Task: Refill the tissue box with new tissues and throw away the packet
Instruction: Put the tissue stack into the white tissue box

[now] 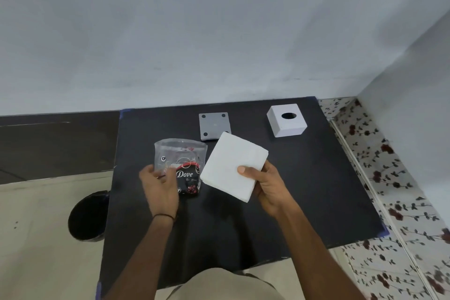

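Our right hand [265,185] pinches the white square tissue stack [232,168]; our left hand [159,185] grips the emptied clear plastic packet [179,161]. A loose pinch could fan the sheets onto the black counter [304,178].

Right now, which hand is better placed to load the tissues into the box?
The right hand. It already grips the tissue stack, and the white tissue box sits far right on the table. The left hand is occupied with the empty packet.
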